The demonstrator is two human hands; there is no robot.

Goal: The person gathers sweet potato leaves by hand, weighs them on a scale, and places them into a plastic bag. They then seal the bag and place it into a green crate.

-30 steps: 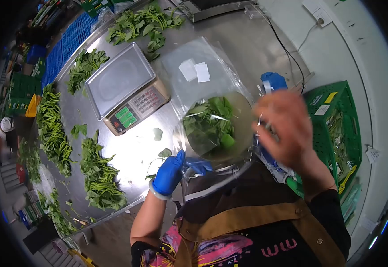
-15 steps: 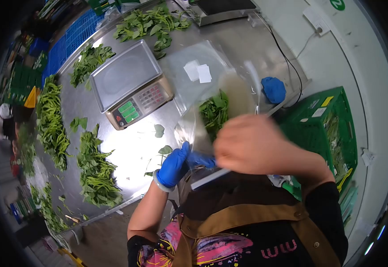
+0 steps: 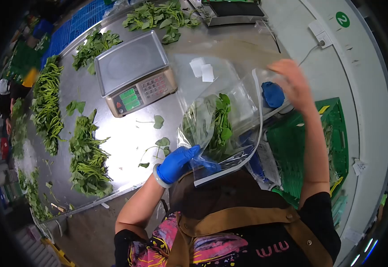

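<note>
My left hand (image 3: 176, 165), in a blue glove, grips the lower left side of a clear plastic bag (image 3: 243, 104) near its open white-edged mouth. Inside the bag lie leafy greens (image 3: 222, 124). My right hand (image 3: 292, 82) is bare and raised at the bag's upper right; it is blurred, and whether its fingers hold anything does not show. A brownish, see-through smear of motion spreads left from its fingers. Two white labels (image 3: 207, 72) rest on clear plastic above the bag. Left of these is a weighing scale (image 3: 134, 66) with an empty metal pan.
Piles of greens (image 3: 89, 155) lie on the metal table (image 3: 123, 171), with more at its left side (image 3: 47, 104) and back (image 3: 156, 15). A crumpled blue item (image 3: 273, 94) sits at the right edge. A green crate (image 3: 287, 151) stands right, by the wall.
My right hand has swung up and right, away from the bag's mouth. The bag now spreads wider, showing more of the greens. My left hand keeps its grip.
</note>
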